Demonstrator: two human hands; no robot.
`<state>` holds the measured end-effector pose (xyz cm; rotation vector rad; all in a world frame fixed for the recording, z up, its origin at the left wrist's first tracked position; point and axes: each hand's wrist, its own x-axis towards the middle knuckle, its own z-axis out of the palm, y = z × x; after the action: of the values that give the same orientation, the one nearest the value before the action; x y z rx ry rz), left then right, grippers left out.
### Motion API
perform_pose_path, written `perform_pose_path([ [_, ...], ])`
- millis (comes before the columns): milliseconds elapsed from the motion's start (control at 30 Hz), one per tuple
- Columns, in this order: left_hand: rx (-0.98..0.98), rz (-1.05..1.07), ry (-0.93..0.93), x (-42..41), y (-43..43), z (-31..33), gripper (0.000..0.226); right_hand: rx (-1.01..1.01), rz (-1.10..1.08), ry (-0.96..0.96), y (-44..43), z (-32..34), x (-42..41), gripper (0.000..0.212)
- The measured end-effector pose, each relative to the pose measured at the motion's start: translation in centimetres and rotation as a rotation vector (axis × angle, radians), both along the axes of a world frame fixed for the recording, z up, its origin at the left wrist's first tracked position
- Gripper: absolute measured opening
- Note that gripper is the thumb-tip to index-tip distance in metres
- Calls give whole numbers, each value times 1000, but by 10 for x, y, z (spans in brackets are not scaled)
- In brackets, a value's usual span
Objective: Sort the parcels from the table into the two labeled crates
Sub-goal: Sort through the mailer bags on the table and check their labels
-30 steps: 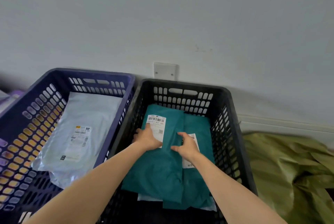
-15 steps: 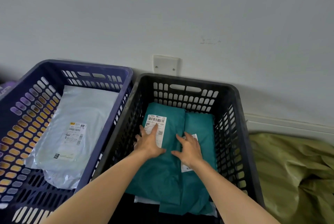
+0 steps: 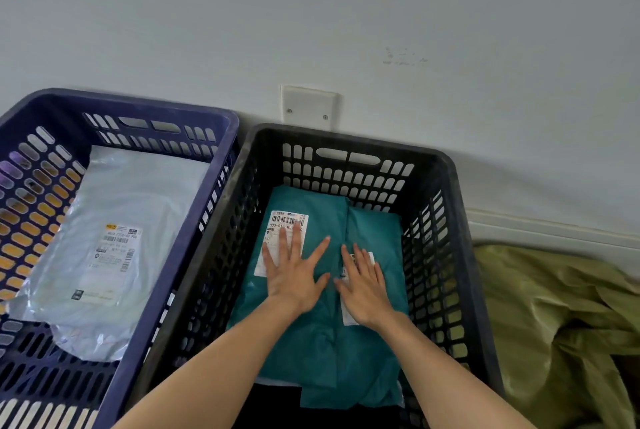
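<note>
Both hands, left hand (image 3: 292,278) and right hand (image 3: 365,286), lie flat with fingers spread on the teal parcels (image 3: 322,352) in the black crate (image 3: 460,255) at frame centre

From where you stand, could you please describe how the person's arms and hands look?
The left arm and right arm are bare to the frame edge; no sleeves show. The left hand and right hand wear no gloves, and no watch, ring or bracelet is visible.

Two crates sit side by side against a wall (image 3: 311,13). The left crate (image 3: 121,101) holds one parcel (image 3: 138,193); in the right crate (image 3: 346,138), left hand (image 3: 294,276) and right hand (image 3: 365,286) lie flat on overlapping parcels (image 3: 311,352).
</note>
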<state>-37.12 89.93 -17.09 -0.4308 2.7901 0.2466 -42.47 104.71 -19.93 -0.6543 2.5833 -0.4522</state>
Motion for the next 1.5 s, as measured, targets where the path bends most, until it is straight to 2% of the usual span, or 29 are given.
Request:
perform_pose_path([
  [67,-36,-56,-10,-2,2,-2,66,-13,-21,-4,3,1,0,61],
  [200,-121,-94,-59,4,-2,-9,63,48,-17,29,5,-3,1,59],
  [567,-88,-133,-84,9,-8,-4,60,121,-3,-4,1,-12,-6,62],
  [867,256,-54,-97,16,-10,39,61,88,-59,9,2,36,0,60],
  [1067,181,-120,154,36,-27,100,55,-143,-176,89,-15,93,18,55],
  [1200,100,-173,292,59,-45,141,55,-273,-163,130,-45,130,36,50],
  [1333,67,-119,439,91,-77,178,56,-400,-135,204,-85,162,63,46],
  [1500,90,-33,511,149,-131,208,54,-502,-79,240,-142,192,107,43],
])
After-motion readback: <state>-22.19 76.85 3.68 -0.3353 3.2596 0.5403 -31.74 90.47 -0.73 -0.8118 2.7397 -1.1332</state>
